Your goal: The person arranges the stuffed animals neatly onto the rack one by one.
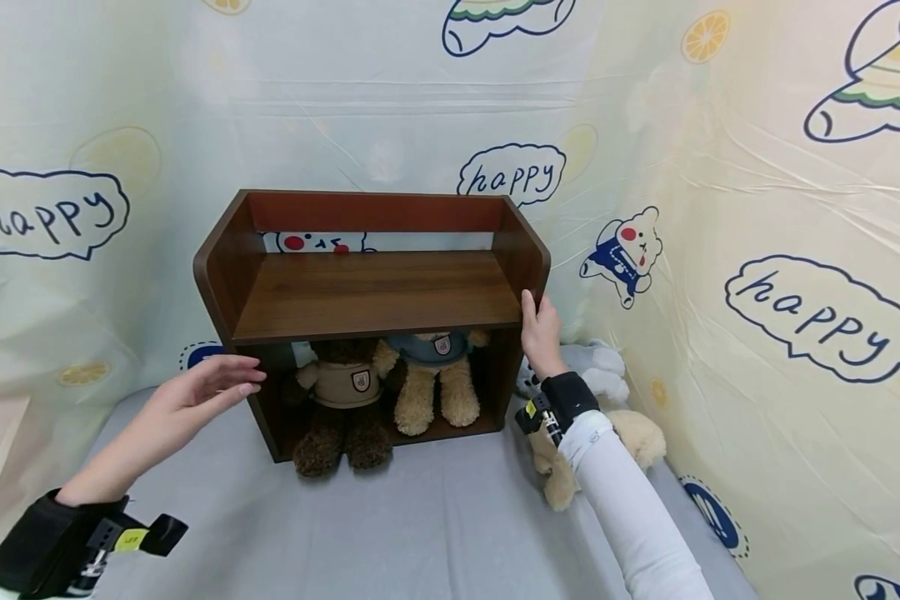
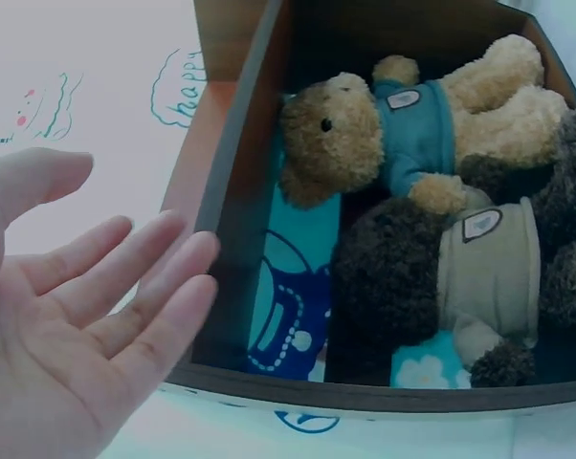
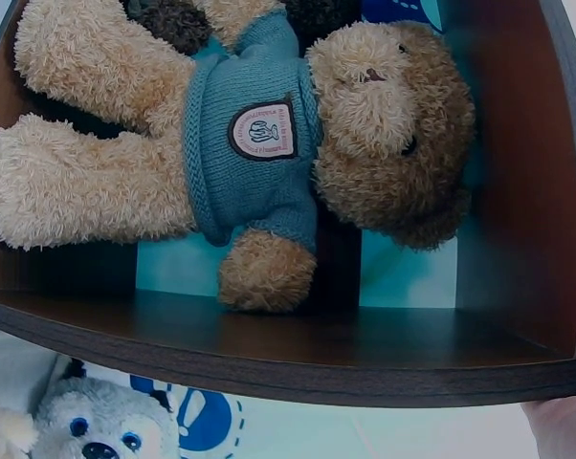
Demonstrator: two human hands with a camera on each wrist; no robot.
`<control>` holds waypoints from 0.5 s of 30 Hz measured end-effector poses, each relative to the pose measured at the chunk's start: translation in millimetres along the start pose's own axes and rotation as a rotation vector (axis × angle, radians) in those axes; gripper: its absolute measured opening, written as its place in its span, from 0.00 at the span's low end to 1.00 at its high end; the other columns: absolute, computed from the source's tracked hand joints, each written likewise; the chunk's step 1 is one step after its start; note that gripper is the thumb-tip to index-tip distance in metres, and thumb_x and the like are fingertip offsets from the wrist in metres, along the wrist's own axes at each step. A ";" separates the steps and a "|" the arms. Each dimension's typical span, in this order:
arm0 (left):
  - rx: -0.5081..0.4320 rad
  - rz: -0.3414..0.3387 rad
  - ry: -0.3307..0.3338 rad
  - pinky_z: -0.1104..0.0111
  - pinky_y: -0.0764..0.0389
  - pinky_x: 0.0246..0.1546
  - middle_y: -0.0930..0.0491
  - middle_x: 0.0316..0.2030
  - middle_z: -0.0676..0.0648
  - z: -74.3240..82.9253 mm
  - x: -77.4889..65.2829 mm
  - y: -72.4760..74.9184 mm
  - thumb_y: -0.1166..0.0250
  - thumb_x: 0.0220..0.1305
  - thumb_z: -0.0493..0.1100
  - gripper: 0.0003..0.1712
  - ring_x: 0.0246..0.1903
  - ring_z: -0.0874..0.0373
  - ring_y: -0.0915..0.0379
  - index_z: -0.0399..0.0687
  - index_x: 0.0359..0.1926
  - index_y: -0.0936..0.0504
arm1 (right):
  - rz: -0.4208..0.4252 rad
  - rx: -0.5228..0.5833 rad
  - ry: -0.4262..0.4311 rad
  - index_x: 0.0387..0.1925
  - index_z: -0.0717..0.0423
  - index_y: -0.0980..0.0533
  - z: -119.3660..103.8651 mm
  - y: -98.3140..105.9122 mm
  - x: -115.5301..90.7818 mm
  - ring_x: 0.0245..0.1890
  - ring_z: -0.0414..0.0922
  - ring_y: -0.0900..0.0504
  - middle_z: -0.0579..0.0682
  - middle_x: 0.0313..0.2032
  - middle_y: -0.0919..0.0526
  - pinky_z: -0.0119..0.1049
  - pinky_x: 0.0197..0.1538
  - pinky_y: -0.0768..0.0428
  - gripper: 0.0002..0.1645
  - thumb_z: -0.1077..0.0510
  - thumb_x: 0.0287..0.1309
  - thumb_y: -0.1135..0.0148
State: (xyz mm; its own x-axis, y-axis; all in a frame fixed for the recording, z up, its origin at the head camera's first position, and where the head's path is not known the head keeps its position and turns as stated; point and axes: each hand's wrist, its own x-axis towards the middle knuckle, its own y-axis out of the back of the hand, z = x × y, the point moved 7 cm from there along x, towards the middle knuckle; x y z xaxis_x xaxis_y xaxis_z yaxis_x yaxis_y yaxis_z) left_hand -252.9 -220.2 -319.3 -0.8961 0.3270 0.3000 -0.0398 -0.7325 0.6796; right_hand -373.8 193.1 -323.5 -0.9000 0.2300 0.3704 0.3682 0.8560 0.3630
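The left hand (image 1: 195,392) hovers flat and slack-fingered just beside the left wall of the wooden shelf (image 1: 375,292) on the grey table (image 1: 420,525), the right hand (image 1: 542,332) grips its right front edge, and two teddy bears (image 1: 390,383) sit underneath.

I count one wooden shelf unit (image 1: 375,292), with two teddy bears in its lower compartment: one dark brown bear (image 1: 342,400) and one tan bear in a blue sweater (image 1: 435,375). Right of the shelf unit lie two more plush toys, one grey-and-white husky (image 1: 600,367) and one cream plush (image 1: 630,442), both behind my right arm.
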 end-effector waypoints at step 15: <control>-0.209 0.325 0.012 0.86 0.30 0.40 0.27 0.48 0.61 -5.5 -2.9 28.6 0.51 0.67 0.35 0.19 0.43 0.75 0.27 0.39 0.58 0.36 | -0.005 0.018 0.012 0.48 0.65 0.33 0.1 -0.4 1.1 0.43 0.51 0.31 0.61 0.46 0.26 0.42 0.44 0.33 0.22 0.49 0.69 0.61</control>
State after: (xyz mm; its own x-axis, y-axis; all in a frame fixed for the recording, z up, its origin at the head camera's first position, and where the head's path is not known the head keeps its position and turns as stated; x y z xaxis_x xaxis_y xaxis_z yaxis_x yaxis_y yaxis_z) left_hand -253.9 -245.3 -304.4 -0.8819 0.0515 0.4687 0.1594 -0.9030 0.3991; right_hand -374.9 193.0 -323.3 -0.8987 0.2203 0.3792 0.3596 0.8651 0.3496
